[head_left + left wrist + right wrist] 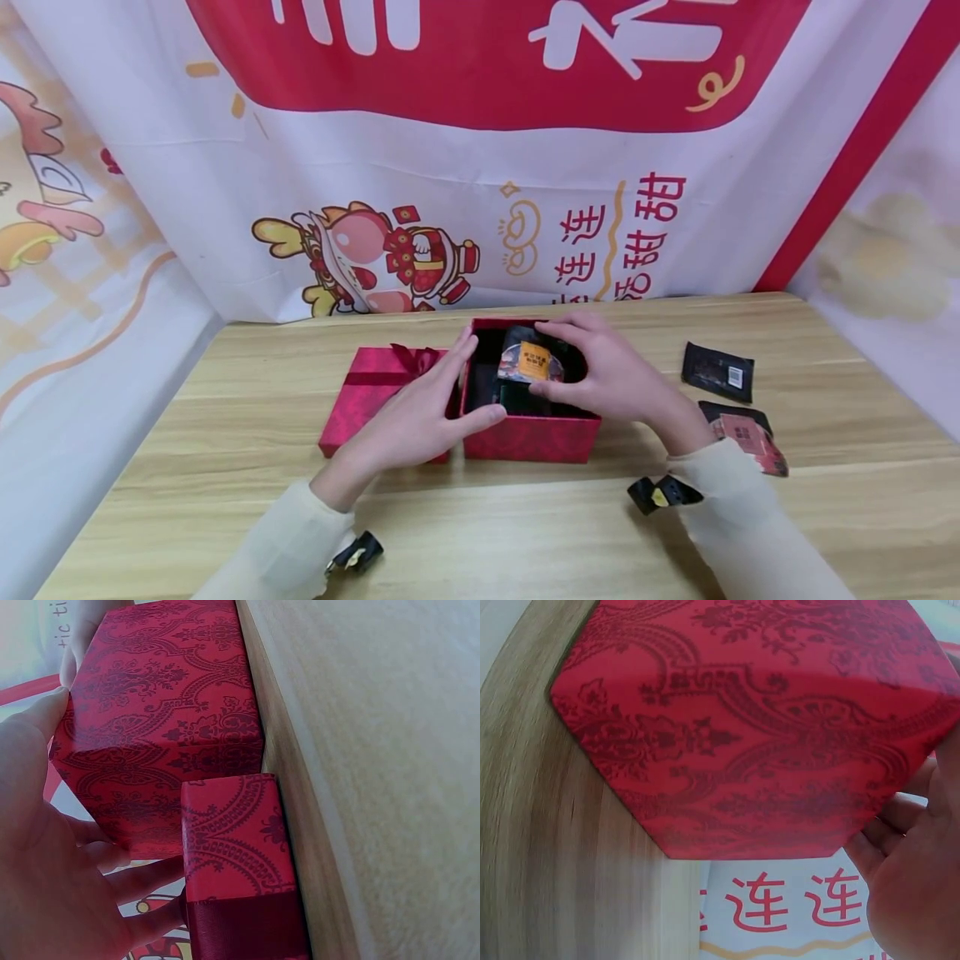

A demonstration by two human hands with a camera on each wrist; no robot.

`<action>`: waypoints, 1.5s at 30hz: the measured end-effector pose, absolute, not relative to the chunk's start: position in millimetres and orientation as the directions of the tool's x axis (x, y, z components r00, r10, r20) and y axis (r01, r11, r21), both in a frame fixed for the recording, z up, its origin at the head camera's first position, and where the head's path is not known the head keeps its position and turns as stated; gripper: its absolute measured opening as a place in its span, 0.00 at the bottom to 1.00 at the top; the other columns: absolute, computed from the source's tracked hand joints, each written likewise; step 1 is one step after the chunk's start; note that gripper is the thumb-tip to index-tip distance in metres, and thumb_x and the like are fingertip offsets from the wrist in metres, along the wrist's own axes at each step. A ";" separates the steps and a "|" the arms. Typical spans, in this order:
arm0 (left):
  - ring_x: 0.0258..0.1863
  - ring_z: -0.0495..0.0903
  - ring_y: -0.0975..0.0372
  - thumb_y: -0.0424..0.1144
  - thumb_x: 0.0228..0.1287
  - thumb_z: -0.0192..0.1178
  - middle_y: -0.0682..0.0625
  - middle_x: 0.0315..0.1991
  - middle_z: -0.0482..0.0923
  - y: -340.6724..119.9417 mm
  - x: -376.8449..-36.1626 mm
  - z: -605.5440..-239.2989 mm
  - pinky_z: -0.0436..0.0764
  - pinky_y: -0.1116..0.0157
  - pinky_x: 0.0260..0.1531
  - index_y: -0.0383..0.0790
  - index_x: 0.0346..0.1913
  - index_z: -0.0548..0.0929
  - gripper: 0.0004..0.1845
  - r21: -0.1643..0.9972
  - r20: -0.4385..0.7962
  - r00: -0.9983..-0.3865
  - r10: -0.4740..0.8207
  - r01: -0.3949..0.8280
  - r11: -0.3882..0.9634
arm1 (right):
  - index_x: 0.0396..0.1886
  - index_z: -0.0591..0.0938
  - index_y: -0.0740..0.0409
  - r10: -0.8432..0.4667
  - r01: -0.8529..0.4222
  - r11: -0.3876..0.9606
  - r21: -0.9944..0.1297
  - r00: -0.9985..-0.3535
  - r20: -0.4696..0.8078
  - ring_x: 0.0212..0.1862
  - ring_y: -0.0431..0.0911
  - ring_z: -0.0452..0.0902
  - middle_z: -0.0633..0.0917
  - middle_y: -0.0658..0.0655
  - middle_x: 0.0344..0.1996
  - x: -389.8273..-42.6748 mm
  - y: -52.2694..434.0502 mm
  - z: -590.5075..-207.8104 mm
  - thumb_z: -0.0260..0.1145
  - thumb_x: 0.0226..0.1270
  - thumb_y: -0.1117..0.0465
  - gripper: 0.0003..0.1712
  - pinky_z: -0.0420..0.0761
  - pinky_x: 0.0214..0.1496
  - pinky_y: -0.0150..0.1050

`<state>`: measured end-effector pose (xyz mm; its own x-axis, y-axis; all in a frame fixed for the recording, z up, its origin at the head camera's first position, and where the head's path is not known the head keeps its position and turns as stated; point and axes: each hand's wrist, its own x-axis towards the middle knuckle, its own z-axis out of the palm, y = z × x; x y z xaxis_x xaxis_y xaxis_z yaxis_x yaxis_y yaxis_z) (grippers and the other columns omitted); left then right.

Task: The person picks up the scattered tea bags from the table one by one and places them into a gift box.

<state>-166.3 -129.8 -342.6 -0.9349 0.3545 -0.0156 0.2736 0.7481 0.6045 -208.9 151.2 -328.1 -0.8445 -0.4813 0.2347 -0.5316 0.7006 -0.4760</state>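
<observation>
A red patterned gift box (pixel 532 439) stands uncovered on the table, its dark inside showing. Inside its opening, my right hand (pixel 611 371) grips a small black packet (pixel 531 360) with an orange label between thumb and fingers. Darker items lie under the packet, too shadowed to make out. My left hand (pixel 416 421) rests at the box's left rim, fingers extended and thumb over the front edge. In the left wrist view that hand (pixel 52 885) spreads along the box wall (pixel 157 682). The right wrist view shows mostly the box's patterned side (pixel 765 735); the packet is hidden there.
A matching red lid (pixel 367 400) with a dark red ribbon bow (pixel 420 360) lies left of the box, partly behind my left hand. To the right lie a black packet (pixel 716 372) and a packet with a pink label (pixel 746 433). A printed cloth (pixel 480 167) hangs behind the table.
</observation>
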 end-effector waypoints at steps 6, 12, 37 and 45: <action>0.84 0.60 0.53 0.83 0.62 0.54 0.69 0.87 0.40 -129.9 -165.4 -341.8 0.72 0.35 0.73 0.71 0.86 0.39 0.57 0.609 -0.018 -0.935 0.354 0.271 0.746 | 0.75 0.77 0.56 -0.523 -0.557 0.715 -0.422 -0.827 0.207 0.72 0.57 0.72 0.77 0.61 0.71 -210.6 144.7 -328.3 0.79 0.61 0.42 0.46 0.74 0.76 0.61; 0.84 0.60 0.54 0.83 0.62 0.54 0.70 0.87 0.40 -130.2 -165.5 -342.4 0.71 0.36 0.74 0.71 0.86 0.39 0.57 0.608 -0.015 -0.936 0.353 0.271 0.746 | 0.74 0.78 0.60 -0.564 -0.587 0.734 -0.342 -0.807 0.174 0.72 0.58 0.74 0.79 0.62 0.69 -211.8 140.0 -325.8 0.79 0.62 0.42 0.45 0.73 0.77 0.59; 0.84 0.59 0.55 0.79 0.65 0.56 0.71 0.86 0.39 -130.0 -166.7 -344.0 0.70 0.36 0.74 0.69 0.86 0.40 0.56 0.597 -0.001 -0.933 0.359 0.288 0.749 | 0.70 0.81 0.60 -0.571 -0.585 0.770 -0.255 -0.810 0.137 0.72 0.57 0.73 0.81 0.59 0.68 -211.7 135.2 -328.2 0.76 0.66 0.38 0.42 0.71 0.78 0.60; 0.84 0.60 0.55 0.81 0.64 0.55 0.71 0.87 0.38 -130.2 -166.4 -344.0 0.71 0.36 0.74 0.70 0.86 0.39 0.56 0.602 -0.001 -0.933 0.361 0.288 0.745 | 0.70 0.81 0.60 -0.576 -0.589 0.769 -0.248 -0.807 0.131 0.74 0.58 0.72 0.81 0.59 0.69 -211.2 134.8 -327.8 0.76 0.66 0.38 0.42 0.68 0.80 0.61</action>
